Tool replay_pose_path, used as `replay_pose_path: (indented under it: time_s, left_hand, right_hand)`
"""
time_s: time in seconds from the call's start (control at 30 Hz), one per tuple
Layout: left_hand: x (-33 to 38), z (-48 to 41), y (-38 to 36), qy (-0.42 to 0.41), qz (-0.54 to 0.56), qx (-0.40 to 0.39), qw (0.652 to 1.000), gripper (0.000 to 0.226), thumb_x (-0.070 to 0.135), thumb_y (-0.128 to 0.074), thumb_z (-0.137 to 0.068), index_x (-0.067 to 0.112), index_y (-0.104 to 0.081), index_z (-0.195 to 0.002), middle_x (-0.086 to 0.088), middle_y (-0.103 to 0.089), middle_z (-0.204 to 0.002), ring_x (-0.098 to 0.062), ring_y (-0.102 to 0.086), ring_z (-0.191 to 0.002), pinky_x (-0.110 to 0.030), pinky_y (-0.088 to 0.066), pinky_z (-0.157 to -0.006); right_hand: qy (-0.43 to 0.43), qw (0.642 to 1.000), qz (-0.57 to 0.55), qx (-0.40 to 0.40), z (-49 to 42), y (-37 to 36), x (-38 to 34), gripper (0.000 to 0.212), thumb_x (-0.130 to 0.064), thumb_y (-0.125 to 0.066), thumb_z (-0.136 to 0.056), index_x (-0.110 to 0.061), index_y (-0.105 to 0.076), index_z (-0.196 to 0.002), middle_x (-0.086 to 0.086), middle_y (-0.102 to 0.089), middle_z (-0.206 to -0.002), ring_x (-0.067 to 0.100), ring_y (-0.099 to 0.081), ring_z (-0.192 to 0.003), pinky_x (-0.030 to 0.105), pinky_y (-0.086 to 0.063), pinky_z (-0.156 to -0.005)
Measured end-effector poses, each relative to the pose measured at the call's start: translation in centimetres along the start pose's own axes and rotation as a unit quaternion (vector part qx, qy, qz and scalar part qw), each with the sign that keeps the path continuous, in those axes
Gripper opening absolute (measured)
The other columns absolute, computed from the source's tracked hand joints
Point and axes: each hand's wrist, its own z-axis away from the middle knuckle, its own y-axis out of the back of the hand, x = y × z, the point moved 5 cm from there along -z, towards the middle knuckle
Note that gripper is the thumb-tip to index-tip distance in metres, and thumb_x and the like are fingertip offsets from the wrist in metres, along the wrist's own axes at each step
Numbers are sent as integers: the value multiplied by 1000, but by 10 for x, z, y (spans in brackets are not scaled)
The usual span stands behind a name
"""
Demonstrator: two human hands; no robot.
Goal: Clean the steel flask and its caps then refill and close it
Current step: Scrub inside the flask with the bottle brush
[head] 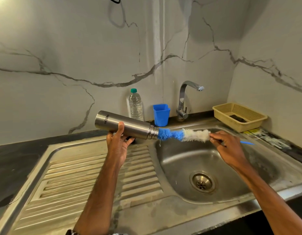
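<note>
Holding flask (pixel 124 123) sideways, brush (pixel 182 134) in mouth.

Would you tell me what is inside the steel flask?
The bottle brush pokes its blue end into the steel flask; how far it reaches, and any water inside, is hidden.

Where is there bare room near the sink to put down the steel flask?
The ribbed steel drainboard is mostly bare, between the dark counter on its left and the round steel basin on its right. The back ledge is crowded: clear plastic bottle, blue plastic cup, chrome tap, beige plastic basket.
</note>
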Motion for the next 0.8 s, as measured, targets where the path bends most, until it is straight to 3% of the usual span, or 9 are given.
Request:
replay_pose_path:
  time_s: [0.17, 0.3, 0.37, 0.47, 0.57, 0.63, 0.73, 0.8]
  left_hand:
    - [3, 1, 3, 11, 1, 18, 1000, 62, 17, -68, -94, 4, -37, -146, -19, -59, -139, -35, -60, -124, -46, -62, -76]
    - [6, 0, 5, 15, 13, 19, 1000, 63, 18, -68, -93, 4, -37, -146, -21, -58, -139, -36, -59, -126, -47, -62, -75]
    - [6, 0, 6, 18, 22, 21, 999, 60, 19, -66, -95, 4, -38, -146, -22, -57, -139, -37, -57, -128, -50, -58, -80]
    - [6, -1, 10, 20, 10, 26, 999, 59, 20, -66, -95, 4, -38, -145, -21, -58, -138, -36, -57, -128, -49, -58, -79]
    - [6, -3, 10, 21, 4, 21, 1000, 57, 21, -65, -96, 5, -40, -145, -20, -59, -137, -34, -58, -127, -52, -57, -86]
    - [6, -3, 9, 20, 12, 13, 1000, 55, 21, -65, -96, 7, -42, -144, -21, -58, -138, -35, -57, -128, -57, -53, -95]
    - [7, -2, 8, 19, 16, 9, 1000, 52, 20, -63, -97, 7, -42, -143, -21, -57, -139, -35, -56, -129, -54, -55, -89]
    - [6, -1, 8, 20, 24, 15, 999, 54, 21, -64, -97, 8, -41, -144, -21, -57, -139, -36, -55, -129, -54, -55, -89]
  right_hand:
    - [-17, 999, -36, -19, 3, -6, 4, 22, -18, -63, -95, -22, -72, -114, -13, -65, -92, 10, -62, -86, 54, -49, -89]
    - [-54, 992, -106, -44, 8, -11, -2, 29, -9, -64, -95, -14, -68, -123, -6, -72, -95, 10, -67, -92, 27, -51, -80]
    - [-71, 986, -141, -56, 11, -12, -4, 32, -7, -64, -95, -17, -64, -125, -4, -73, -93, 8, -67, -94, 23, -50, -82]
    - [-75, 981, -155, -86, 13, -15, -6, 19, -6, -64, -94, -19, -74, -103, -1, -75, -94, 4, -64, -90, 29, -49, -91]
    - [-94, 974, -180, -101, 17, -15, -9, 26, -3, -63, -94, -21, -75, -79, 5, -75, -97, -3, -62, -86, 17, -45, -90]
    - [-103, 970, -194, -99, 16, -13, -12, 27, -2, -63, -94, -21, -74, -77, 11, -75, -103, -5, -60, -84, 14, -47, -88]
    - [-116, 968, -187, -121, 16, -12, -14, 20, -1, -61, -95, -11, -75, -84, 17, -72, -112, -6, -57, -84, -3, -40, -77]
    - [-120, 968, -180, -130, 16, -13, -11, 17, 0, -60, -95, -6, -74, -89, 20, -70, -116, 1, -58, -92, -7, -36, -72]
